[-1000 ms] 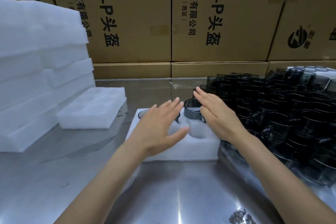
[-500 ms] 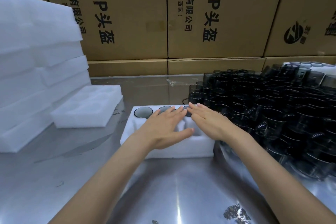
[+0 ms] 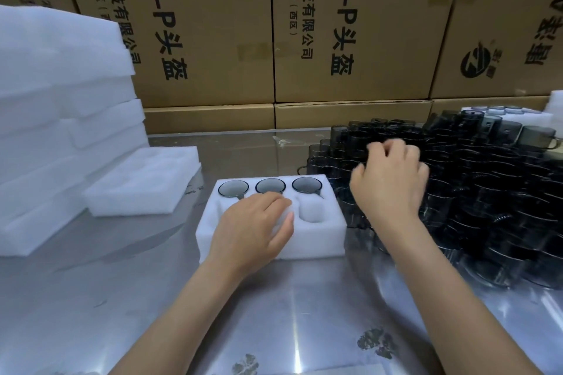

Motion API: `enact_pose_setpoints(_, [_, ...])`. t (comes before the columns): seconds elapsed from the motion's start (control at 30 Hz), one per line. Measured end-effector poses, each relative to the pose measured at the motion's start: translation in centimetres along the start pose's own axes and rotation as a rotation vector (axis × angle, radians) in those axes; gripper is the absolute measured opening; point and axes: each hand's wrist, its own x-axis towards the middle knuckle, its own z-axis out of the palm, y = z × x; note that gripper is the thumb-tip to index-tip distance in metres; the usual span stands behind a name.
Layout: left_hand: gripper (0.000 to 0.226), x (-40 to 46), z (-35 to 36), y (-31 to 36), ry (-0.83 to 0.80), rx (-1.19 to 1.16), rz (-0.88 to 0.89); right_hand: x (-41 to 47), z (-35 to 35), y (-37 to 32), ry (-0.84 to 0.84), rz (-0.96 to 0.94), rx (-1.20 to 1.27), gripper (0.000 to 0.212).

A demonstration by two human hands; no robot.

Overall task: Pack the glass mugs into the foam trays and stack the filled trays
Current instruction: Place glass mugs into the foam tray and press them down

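foam tray sits mid table, white soft block with round pockets cut in two rows. back row is full: three smoky glass mugs seated flush, rims level with the foam, small handles tucked into slots toward the front. front row looks unfilled as far as i can see; right pocket is open, the others sit under the hand.

left hand rests flat on the front of the tray, fingers relaxed and spread over the pockets, holding nothing. my read: it pins the light foam so it doesn't slide on the slick steel.

right hand is over the near edge of the loose mug pile, fingers curled down into it. blurred, so i cannot tell if it has one pinched yet. hands are apart, one per job.

the pile is dark tinted glass, thin walled cylinders packed rim to rim, close beside the tray for a short reach.

spare empty tray lies left of the work tray, staged for next. stack of foam further left. cardboard boxes wall off the back.
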Motion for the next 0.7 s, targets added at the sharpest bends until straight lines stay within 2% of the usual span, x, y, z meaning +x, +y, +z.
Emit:
enact_pose_setpoints(0.1, [0.04, 0.2, -0.1, 0.2, -0.015, -0.025, -0.039, 0.2, -0.8, 1.6, -0.185, 0.124, -0.155, 0.032])
enact_pose_setpoints(0.2, [0.04, 0.2, -0.1, 0.1, -0.024, -0.029, -0.056, 0.5, -1.3, 2.1, -0.281, 0.157, -0.185, 0.033])
enact_pose_setpoints(0.57, [0.038, 0.0, -0.4, 0.3, 0.012, -0.042, -0.052, 0.6, -2.1, 2.5, -0.336, 0.153, 0.047, 0.042])
enact_pose_setpoints(0.7, [0.035, 0.0, -0.5, 0.4, 0.04, -0.054, -0.028, 0.8, -2.4, 2.5, -0.208, 0.016, 0.26, 0.045])
